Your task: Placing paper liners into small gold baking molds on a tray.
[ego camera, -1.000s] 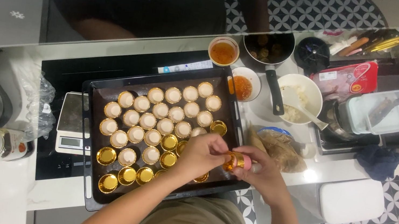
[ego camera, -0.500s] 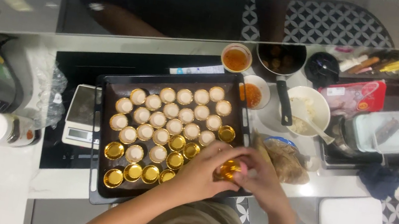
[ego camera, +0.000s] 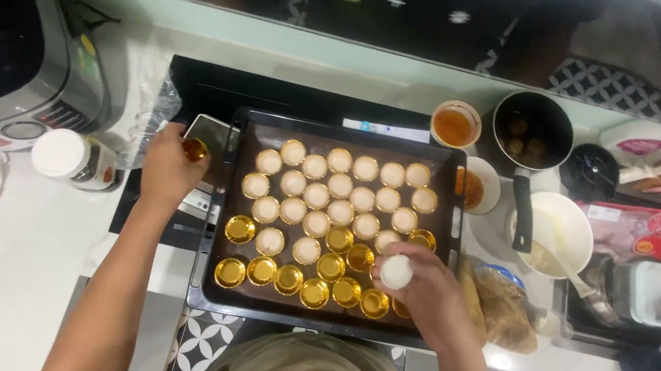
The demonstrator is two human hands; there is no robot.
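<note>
A dark baking tray (ego camera: pixel 223 203) lies in front of me with rows of gold foil cups, most of them filled with pale dough balls (ego camera: pixel 337 185); the front rows hold several unfilled gold cups (ego camera: pixel 315 292). My right hand (ego camera: pixel 424 294) is over the tray's front right part, holding a white dough ball (ego camera: pixel 396 271) in its fingertips. My left hand (ego camera: pixel 169 168) is out to the left of the tray, above a small kitchen scale (ego camera: pixel 201 202), pinching a gold foil cup (ego camera: pixel 194 150).
A white bowl with a spoon (ego camera: pixel 559 235), a black saucepan (ego camera: pixel 532 131), a cup of amber liquid (ego camera: pixel 455 126) and a small orange-filled bowl (ego camera: pixel 476 190) stand right of the tray. A white-lidded jar (ego camera: pixel 73 158) and a grey appliance (ego camera: pixel 0 55) are on the left.
Both hands were together at the tray's front right holding a gold cup. Now the left hand has swung out left with a gold cup, and the right holds a dough ball.
</note>
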